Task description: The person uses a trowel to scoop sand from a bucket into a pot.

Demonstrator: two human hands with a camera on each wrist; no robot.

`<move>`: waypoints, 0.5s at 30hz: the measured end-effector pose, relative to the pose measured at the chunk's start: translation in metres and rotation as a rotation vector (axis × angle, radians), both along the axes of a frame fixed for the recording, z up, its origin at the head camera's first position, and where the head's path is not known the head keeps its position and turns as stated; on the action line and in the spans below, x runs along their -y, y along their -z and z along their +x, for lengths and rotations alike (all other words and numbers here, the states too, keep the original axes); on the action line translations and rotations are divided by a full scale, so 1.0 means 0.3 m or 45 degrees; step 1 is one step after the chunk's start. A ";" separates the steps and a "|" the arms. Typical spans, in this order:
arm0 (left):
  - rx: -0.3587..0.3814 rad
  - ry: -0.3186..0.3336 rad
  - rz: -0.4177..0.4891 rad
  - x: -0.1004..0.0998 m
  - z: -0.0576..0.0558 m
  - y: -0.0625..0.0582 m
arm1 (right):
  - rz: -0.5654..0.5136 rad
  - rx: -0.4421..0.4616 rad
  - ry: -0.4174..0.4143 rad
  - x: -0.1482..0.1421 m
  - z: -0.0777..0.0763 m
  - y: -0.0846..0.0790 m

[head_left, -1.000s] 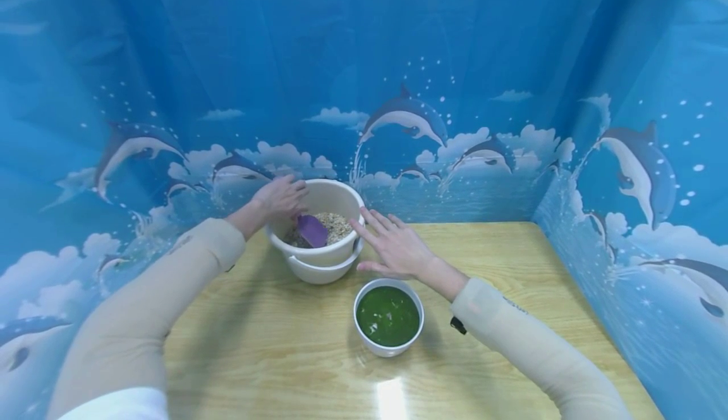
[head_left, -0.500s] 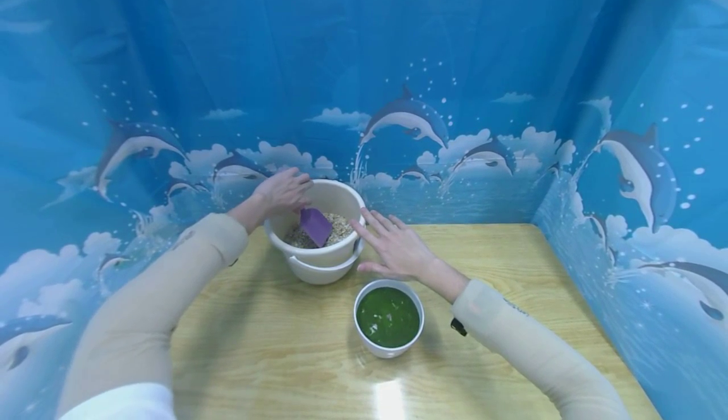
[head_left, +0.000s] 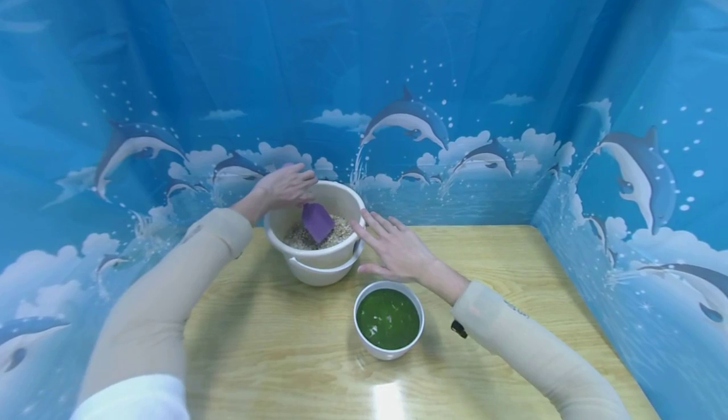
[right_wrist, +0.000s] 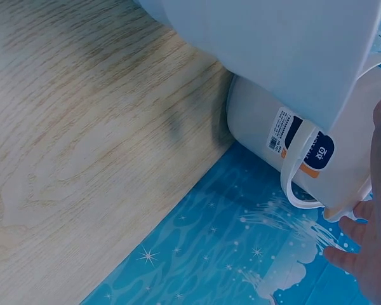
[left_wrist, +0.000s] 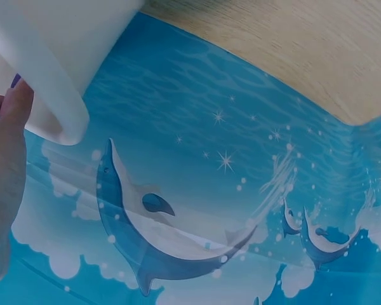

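My left hand [head_left: 283,186] reaches over the left rim of a white bucket [head_left: 321,258] and grips a purple scoop [head_left: 318,223] by its handle, which the fingers mostly hide. The scoop's blade points down over pale grain-like flakes [head_left: 342,229] inside the bucket. In the left wrist view, a sliver of the purple scoop [left_wrist: 16,81] shows by the thumb. My right hand [head_left: 400,251] has its fingers spread, their tips right at the bucket's right rim. In the right wrist view, the bucket [right_wrist: 257,117] carries a label and a looped handle [right_wrist: 292,175].
Nearer me on the wooden table [head_left: 273,350] stands a white bowl [head_left: 388,354] of green liquid [head_left: 389,319], just below my right hand. Blue curtains [head_left: 318,60] with dolphins surround the table at the back and sides.
My left hand has moved slightly up and to the right. The scoop has risen a little from the flakes and turned to a steeper angle. My right hand stays in place.
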State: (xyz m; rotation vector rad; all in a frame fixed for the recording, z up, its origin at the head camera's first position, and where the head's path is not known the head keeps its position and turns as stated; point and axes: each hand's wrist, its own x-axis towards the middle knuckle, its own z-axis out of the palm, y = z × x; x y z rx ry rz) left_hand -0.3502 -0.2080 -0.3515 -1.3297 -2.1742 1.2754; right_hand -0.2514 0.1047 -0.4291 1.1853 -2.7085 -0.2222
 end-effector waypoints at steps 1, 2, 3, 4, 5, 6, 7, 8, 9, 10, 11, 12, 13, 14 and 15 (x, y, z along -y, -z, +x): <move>-0.002 0.006 -0.005 0.001 -0.002 0.000 | 0.000 -0.004 -0.001 0.000 0.000 0.001; -0.005 0.012 -0.008 0.001 -0.005 0.000 | 0.002 -0.005 0.002 -0.001 0.000 0.003; -0.004 0.012 -0.007 0.002 -0.008 0.000 | 0.004 -0.009 0.003 -0.001 -0.001 0.004; -0.004 0.007 -0.008 0.003 -0.010 0.000 | 0.003 -0.011 0.003 -0.001 -0.001 0.005; -0.005 0.001 -0.008 0.003 -0.013 0.001 | -0.001 -0.010 0.004 -0.001 -0.002 0.005; -0.006 -0.007 -0.007 0.003 -0.016 0.002 | -0.005 -0.013 0.003 0.000 -0.002 0.006; -0.005 -0.014 -0.003 0.003 -0.018 0.003 | -0.003 -0.018 0.002 0.000 -0.002 0.006; -0.006 -0.018 -0.001 0.003 -0.021 0.004 | 0.000 -0.019 0.002 0.001 -0.003 0.007; -0.005 -0.025 0.000 0.004 -0.023 0.006 | 0.001 -0.021 0.000 0.001 -0.003 0.007; -0.006 -0.023 0.002 0.002 -0.026 0.007 | 0.003 -0.018 0.000 0.000 -0.003 0.007; -0.009 -0.017 0.005 0.001 -0.028 0.008 | 0.012 -0.022 0.003 0.000 -0.003 0.007; -0.012 -0.010 0.010 -0.001 -0.031 0.009 | 0.019 -0.025 0.004 0.000 -0.003 0.007; -0.016 -0.001 0.012 -0.002 -0.032 0.010 | 0.022 -0.024 0.005 -0.001 -0.003 0.006; -0.020 0.009 0.015 -0.004 -0.034 0.010 | 0.020 -0.023 0.004 -0.001 -0.002 0.006; -0.026 0.017 0.014 -0.005 -0.035 0.010 | 0.021 -0.023 0.006 -0.002 -0.002 0.006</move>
